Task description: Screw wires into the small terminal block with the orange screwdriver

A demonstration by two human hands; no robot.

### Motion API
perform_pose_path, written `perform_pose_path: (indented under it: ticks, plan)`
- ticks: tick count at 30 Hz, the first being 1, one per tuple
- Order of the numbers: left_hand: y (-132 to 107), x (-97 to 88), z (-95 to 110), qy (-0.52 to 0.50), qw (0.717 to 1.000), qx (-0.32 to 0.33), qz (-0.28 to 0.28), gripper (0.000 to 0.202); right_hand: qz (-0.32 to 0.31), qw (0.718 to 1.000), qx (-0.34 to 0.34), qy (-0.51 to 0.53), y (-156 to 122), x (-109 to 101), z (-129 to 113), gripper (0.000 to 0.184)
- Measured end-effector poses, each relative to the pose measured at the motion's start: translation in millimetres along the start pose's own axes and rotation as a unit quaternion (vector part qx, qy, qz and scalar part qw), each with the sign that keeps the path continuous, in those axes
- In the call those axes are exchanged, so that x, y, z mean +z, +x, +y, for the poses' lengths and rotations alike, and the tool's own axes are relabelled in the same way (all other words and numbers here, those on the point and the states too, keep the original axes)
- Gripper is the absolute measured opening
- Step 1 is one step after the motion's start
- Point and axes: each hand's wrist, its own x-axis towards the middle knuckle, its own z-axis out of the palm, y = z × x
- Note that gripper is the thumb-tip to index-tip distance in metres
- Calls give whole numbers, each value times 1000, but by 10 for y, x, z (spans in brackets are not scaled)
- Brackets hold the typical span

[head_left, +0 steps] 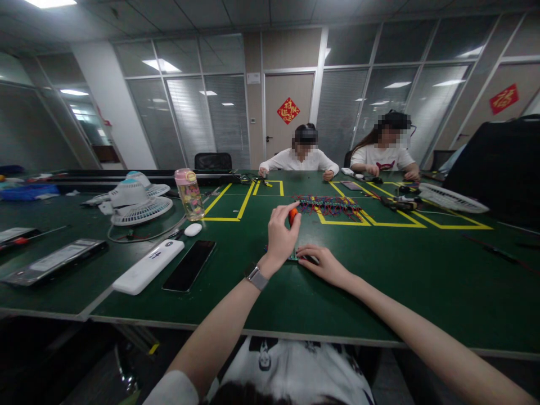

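My left hand (282, 233), with a watch on its wrist, is closed around the orange handle of a screwdriver (293, 215), held upright; its tip is hidden behind the hand. Beneath it a small green circuit board (293, 256) lies on the table, mostly covered by my hands. My right hand (323, 263) rests low on the table with bent fingers, its fingertips gripping the right edge of the board. Just beyond my hands is a row of small boards with red and blue wires (331, 208).
On the green table (236, 298), a black phone (189, 265), white power bank (148, 266), earbud case (193, 229), water bottle (189, 194) and white fans (141, 202) stand left. A hard drive (57, 261) lies farther left. Two people (300, 160) sit opposite.
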Motion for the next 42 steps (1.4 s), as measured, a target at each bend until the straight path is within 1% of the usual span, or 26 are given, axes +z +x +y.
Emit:
perform_pose_path:
  ticks: [3,5,10,14,21,24,27,31,35,42]
  plan:
    - [-3,-12,17,22,1000,-3,10,19,2,1000,0,-4,-3,-6,-7,20]
    - [-5,-18,21,11,1000,-7,12,20,0,1000,-1,-3,-1,-15,-20,20]
    - [-3,-22,2,-37,999,-3,-18,34,-5,1000,-4,2,10,-30,-54,21]
    - [-1,-17,-18,-40,999,-5,-21,35,-5,1000,0,0,9,-31,-57,21]
    - [2,-7,-24,-44,999,-20,-25,34,-3,1000,0,4,3,-31,-47,21]
    - [2,-3,-17,-45,999,-18,-18,29,-3,1000,1,3,5,-29,-44,21]
    - [-3,-4,-3,-14,1000,-8,-6,25,-4,1000,0,0,7,-22,-39,21]
    - [-10,-10,15,-9,1000,-13,3,26,-5,1000,4,-3,8,-19,-43,20]
    - [-6,-15,15,-36,999,-6,-16,33,-5,1000,2,0,10,-26,-60,20]
    - [-2,-3,-12,-61,998,-6,-35,36,-8,1000,-1,3,9,-36,-64,21]
